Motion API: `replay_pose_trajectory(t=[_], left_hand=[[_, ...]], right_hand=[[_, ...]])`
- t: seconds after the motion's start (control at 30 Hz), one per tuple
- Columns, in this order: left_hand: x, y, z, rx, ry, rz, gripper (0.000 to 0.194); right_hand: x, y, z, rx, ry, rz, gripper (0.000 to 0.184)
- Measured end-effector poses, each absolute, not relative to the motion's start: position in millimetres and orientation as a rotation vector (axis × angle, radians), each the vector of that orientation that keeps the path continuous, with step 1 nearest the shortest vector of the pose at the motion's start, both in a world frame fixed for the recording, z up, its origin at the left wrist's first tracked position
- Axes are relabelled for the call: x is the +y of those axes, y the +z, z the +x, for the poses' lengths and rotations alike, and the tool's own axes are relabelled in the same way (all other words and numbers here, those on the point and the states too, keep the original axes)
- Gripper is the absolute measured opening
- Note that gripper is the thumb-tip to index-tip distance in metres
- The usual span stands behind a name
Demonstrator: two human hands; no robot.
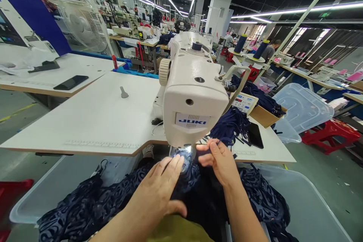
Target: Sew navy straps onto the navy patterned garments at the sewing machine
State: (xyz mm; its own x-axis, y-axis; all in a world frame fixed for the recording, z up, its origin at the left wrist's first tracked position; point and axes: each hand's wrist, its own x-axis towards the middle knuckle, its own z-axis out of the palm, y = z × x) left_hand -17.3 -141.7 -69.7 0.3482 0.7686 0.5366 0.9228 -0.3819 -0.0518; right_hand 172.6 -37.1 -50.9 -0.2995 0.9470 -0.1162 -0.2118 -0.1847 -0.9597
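A white JUKI sewing machine [188, 109] stands in front of me, its lit needle area low over a dark blue patterned garment [189, 174]. My left hand [161, 187] lies on this fabric just left of the needle area, fingers stretched forward and thumb apart. To the right of the needle, my right hand [218, 160] has thumb and forefinger pinched together, the other fingers loosely curled. What sits in that pinch is too small to make out. Navy straps [231, 123] lie heaped just behind the right hand. More of the patterned fabric hangs down toward my lap.
A phone [255, 135] lies right of the straps, near a control panel [244, 103] and a cardboard box [266, 115]. Clear plastic bins [309, 189] with garments flank my lap below the white table [113, 117]. Another phone [70, 82] rests on the left table.
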Motion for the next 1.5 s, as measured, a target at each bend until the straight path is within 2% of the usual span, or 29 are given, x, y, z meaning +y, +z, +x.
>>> replay_pose_trajectory(t=[0.1,0.13,0.23,0.33,0.43,0.57,0.73,0.87,1.17,1.5], left_hand=[[-134,-68,-12,-1.438,-0.723,-2.160,0.032],[-133,-67,-11,-1.414,-0.744,-2.175,0.026],[-135,-67,-14,-1.331,-0.814,-2.292,0.036],[-139,-72,-24,-1.298,-0.914,-2.354,0.031],[-141,-82,-32,-1.311,-1.085,-2.386,0.026],[-141,-92,-36,-1.255,-1.225,-2.371,0.031],[-142,-87,-32,-1.171,-1.030,-2.366,0.035],[-139,-77,-27,-1.160,-0.872,-2.340,0.034],[-135,-68,-33,-1.075,-0.757,-2.413,0.033],[-139,-89,-28,-1.173,-0.832,-2.369,0.037]], right_hand=[[-40,-57,163,-1.417,1.430,-1.047,0.045],[-40,-58,161,-1.490,1.350,-1.065,0.047],[-39,-58,159,-1.572,1.192,-1.109,0.047],[-39,-55,159,-1.489,1.162,-1.133,0.044],[-37,-52,157,-1.427,1.175,-1.143,0.033],[-35,-57,153,-1.515,1.256,-1.146,0.025],[-39,-67,152,-1.690,1.108,-1.078,0.017],[-44,-67,148,-1.726,1.233,-1.128,0.018],[-44,-74,143,-1.706,1.339,-1.159,0.022],[-40,-69,147,-1.797,1.334,-1.158,0.019]])
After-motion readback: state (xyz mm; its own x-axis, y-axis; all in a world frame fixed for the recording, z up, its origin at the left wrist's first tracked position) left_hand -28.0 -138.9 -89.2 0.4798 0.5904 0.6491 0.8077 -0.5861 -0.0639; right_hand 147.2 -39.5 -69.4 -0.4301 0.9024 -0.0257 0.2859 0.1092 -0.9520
